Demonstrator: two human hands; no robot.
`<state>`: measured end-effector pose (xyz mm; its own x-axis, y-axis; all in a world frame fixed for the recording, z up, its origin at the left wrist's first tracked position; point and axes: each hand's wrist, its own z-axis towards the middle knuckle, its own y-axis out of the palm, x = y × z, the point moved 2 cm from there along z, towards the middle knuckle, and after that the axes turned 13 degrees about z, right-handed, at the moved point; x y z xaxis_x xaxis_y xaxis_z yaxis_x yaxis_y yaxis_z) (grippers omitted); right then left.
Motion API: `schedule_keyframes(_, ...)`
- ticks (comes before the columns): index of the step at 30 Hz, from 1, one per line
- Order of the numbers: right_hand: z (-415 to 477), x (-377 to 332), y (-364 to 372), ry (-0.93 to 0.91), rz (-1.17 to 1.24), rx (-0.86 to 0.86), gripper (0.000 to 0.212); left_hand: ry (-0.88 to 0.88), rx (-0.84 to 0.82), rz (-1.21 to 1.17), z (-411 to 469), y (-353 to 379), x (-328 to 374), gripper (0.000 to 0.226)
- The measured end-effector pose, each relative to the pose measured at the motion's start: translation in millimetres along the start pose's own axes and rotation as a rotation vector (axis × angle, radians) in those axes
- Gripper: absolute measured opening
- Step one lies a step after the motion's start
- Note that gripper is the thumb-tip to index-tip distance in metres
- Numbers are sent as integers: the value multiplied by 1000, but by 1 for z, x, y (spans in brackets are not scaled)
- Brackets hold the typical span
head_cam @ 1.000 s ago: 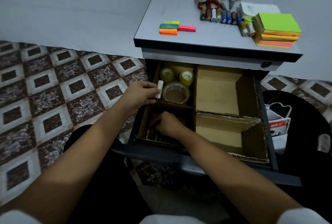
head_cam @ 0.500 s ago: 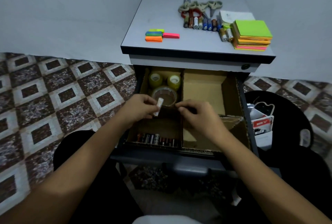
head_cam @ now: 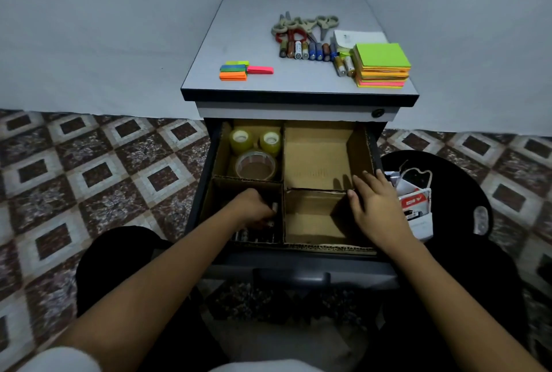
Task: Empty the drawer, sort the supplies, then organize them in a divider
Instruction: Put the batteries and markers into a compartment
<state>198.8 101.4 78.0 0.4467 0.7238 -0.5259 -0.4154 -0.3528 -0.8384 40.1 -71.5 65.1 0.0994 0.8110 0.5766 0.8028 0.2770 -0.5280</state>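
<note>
2 hands organizing: our left hand (head_cam: pixel 254 207) pinches a small white battery (head_cam: pixel 274 207) inside the brown cardboard divider (head_cam: pixel 316 159), right hand (head_cam: pixel 378 210) flat, fingers straight; next we seat it in line.

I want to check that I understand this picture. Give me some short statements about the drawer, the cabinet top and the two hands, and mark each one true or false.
1. Three tape rolls sit in the back-left compartment of the cardboard divider. True.
2. The scissors lie inside the drawer. False: they lie on the cabinet top.
3. The right hand rests with straight fingers on the divider's right side. True.
4. The sticky notes are in the back-right compartment. False: they are stacked on the cabinet top, and that compartment shows only bare cardboard.
5. The left hand reaches into the front-left compartment. True.
</note>
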Motion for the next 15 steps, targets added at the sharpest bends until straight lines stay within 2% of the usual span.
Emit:
schedule_keyframes(5, 1, 0, 3, 16, 5, 7, 39, -2, 58, 17, 6, 3, 1, 8)
schedule_keyframes(10, -1, -1, 4, 21, 13, 34, 40, -23, 35, -151, 9, 2, -4, 18)
schedule_keyframes(12, -1, -1, 4, 17, 14, 37, 44, -21, 4, -169, 10, 2, -5, 18)
schedule_keyframes(15, -1, -2, 4, 13, -3, 26, 38, -26, -32, -161, 11, 2, -7, 19)
